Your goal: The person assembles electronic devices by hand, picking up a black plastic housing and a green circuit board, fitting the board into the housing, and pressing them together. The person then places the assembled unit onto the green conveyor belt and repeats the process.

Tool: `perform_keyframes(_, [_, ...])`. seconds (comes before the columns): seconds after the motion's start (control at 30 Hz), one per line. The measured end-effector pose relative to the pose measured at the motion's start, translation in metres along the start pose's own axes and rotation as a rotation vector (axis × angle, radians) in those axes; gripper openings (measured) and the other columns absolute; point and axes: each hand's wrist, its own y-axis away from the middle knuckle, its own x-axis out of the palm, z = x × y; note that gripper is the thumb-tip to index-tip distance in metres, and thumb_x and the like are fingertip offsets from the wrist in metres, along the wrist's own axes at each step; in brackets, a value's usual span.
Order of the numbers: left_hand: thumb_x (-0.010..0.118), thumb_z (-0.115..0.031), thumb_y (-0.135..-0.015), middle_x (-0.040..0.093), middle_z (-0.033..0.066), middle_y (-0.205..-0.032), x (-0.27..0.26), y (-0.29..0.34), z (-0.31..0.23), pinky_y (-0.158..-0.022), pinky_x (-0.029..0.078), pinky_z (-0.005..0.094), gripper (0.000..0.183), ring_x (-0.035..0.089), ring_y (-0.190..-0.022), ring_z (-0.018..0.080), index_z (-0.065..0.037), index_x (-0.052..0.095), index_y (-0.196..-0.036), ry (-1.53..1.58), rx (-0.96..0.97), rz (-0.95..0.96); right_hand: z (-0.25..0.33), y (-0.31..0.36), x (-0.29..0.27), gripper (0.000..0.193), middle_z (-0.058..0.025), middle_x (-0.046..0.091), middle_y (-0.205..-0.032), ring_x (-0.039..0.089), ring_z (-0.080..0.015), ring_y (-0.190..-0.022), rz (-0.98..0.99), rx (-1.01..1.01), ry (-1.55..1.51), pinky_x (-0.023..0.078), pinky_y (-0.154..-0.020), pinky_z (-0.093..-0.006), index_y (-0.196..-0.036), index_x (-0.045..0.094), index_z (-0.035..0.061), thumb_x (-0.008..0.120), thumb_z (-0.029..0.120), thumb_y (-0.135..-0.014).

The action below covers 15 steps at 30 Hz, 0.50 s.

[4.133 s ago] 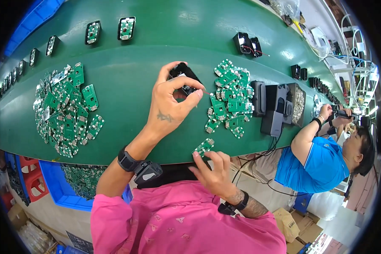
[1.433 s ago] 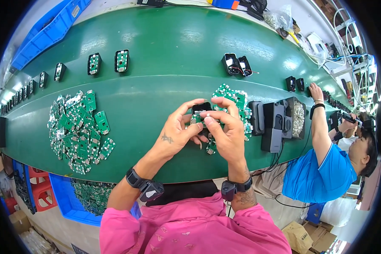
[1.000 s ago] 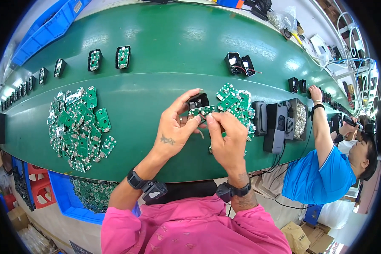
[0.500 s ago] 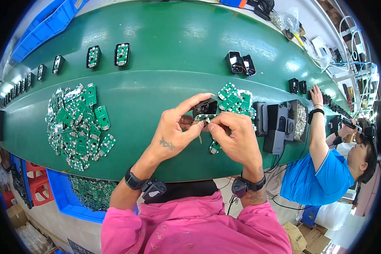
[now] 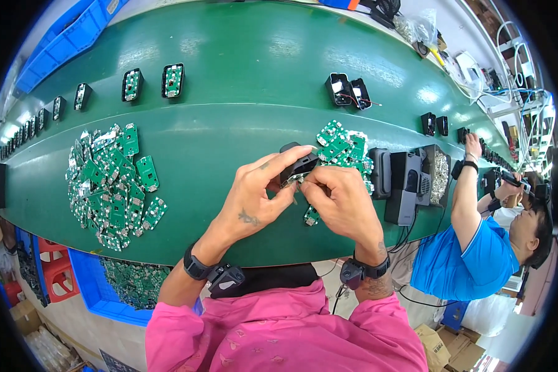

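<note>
My left hand [image 5: 257, 195] is closed around a small black plastic casing [image 5: 301, 162], tilted above the green table. At the casing's near edge a bit of green circuit board [image 5: 293, 180] shows between my fingers. My right hand [image 5: 341, 195] pinches with thumb and forefinger at that edge; what lies between the fingertips is too small to make out. Behind my right hand lies a small heap of green circuit boards [image 5: 344, 147]. A larger heap of circuit boards [image 5: 115, 192] spreads to the left.
Black casings with boards [image 5: 173, 81] stand in a row toward the far left. Two open casings [image 5: 340, 90] with a red wire lie at the back. Grey-black devices [image 5: 403, 189] stand at right, near a co-worker's arm [image 5: 465, 192]. A blue bin [image 5: 93, 285] of boards sits below the table edge.
The casing has tipped in my left hand, so its inside and the board show less. My right fingers stay at its edge. The co-worker's hand has shifted along the row of casings.
</note>
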Motion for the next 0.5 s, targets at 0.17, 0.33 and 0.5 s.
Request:
perform_keyframes(0.17, [0.059, 0.009, -0.084, 0.067, 0.0125, -0.112, 0.007, 0.000, 0.005, -0.071, 0.058, 0.0280, 0.056, 0.068, -0.085, 0.0141, -0.008, 0.057, -0.137, -0.047, 0.017, -0.046, -0.011, 0.000, 0.014, 0.014, -0.0140, 0.059, -0.064, 0.057, -0.0231, -0.054, -0.099, -0.066, 0.094, 0.043, -0.052, -0.0357, -0.081, 0.064, -0.0042, 0.067, 0.009, -0.085])
perform_keyframes(0.33, [0.059, 0.002, -0.090, 0.063, 0.0165, -0.115, -0.002, -0.005, 0.001, -0.065, 0.060, 0.0267, 0.058, 0.071, -0.076, 0.0185, -0.005, 0.044, -0.145, 0.388, -0.275, -0.098, 0.001, 0.004, 0.019, 0.016, -0.0077, 0.061, -0.063, 0.057, -0.0128, -0.056, -0.253, 0.117, 0.016, 0.042, -0.051, -0.0308, -0.087, 0.065, -0.0027, 0.066, 0.012, -0.092])
perform_keyframes(0.5, [0.064, 0.000, -0.088, 0.061, 0.0202, -0.118, -0.005, -0.003, -0.001, -0.061, 0.059, 0.0268, 0.063, 0.071, -0.071, 0.0209, -0.004, 0.039, -0.146, 0.478, -0.307, -0.051, -0.013, 0.002, 0.021, 0.016, -0.0058, 0.069, -0.078, 0.061, -0.0070, -0.065, -0.193, 0.331, -0.450, 0.047, -0.054, -0.0218, -0.098, 0.063, -0.0035, 0.065, 0.012, -0.097])
